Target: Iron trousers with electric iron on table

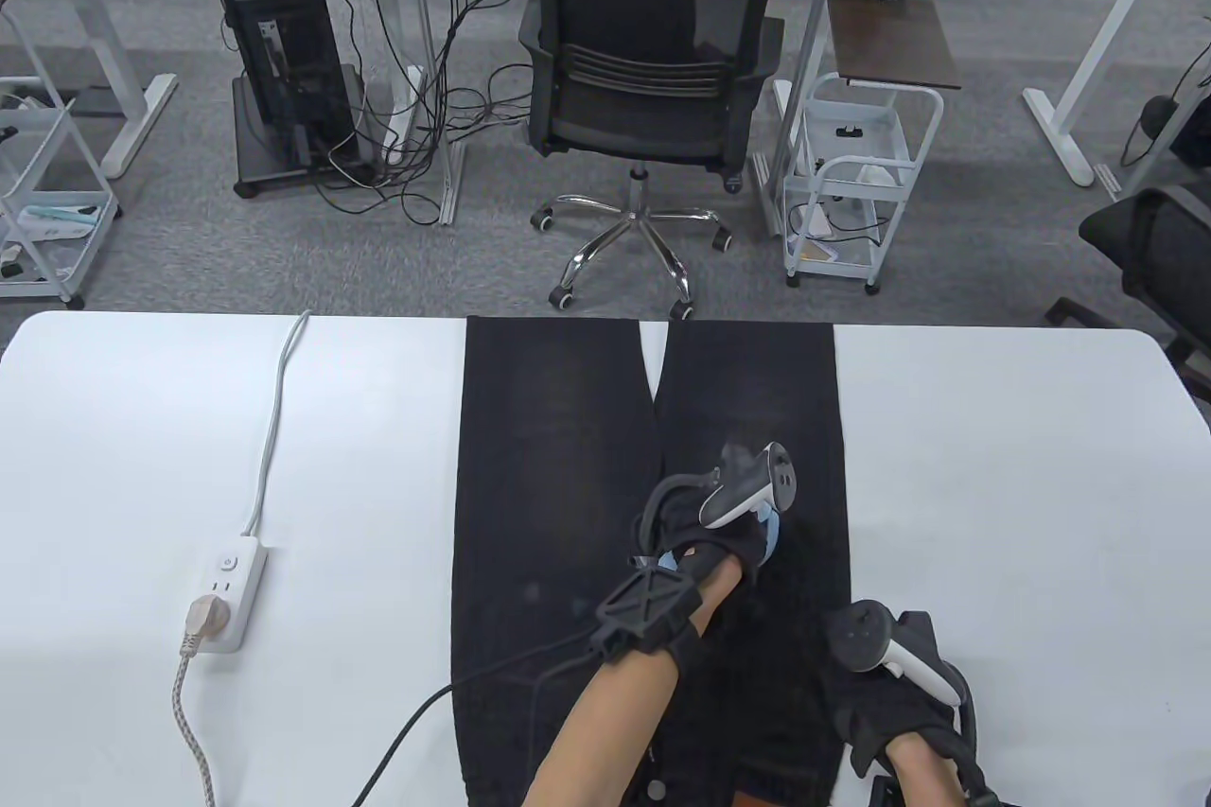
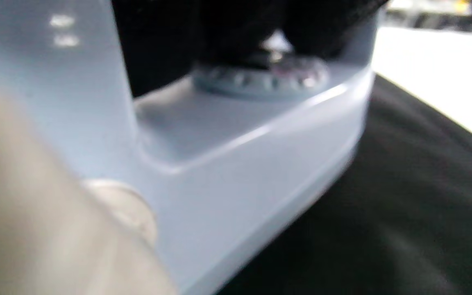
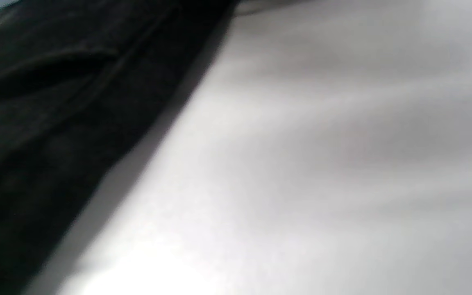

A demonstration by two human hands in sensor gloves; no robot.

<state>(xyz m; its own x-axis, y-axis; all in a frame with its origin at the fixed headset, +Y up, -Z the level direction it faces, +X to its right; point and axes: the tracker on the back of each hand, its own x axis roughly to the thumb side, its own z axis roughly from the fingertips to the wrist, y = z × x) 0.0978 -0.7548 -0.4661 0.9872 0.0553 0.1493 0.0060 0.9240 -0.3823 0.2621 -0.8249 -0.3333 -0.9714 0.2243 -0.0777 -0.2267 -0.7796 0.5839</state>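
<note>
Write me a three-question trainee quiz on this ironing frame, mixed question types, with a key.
1. True or false: the left hand holds the iron on the trousers.
2. Which trouser leg is the iron on, as the table view shows it? A) the left one B) the right one
3. Fill in: the right hand rests at the trousers' ___ edge.

Key: 1 true; 2 B; 3 right

Power strip (image 1: 230, 594) on table; office chair (image 1: 646, 78) beyond.
</note>
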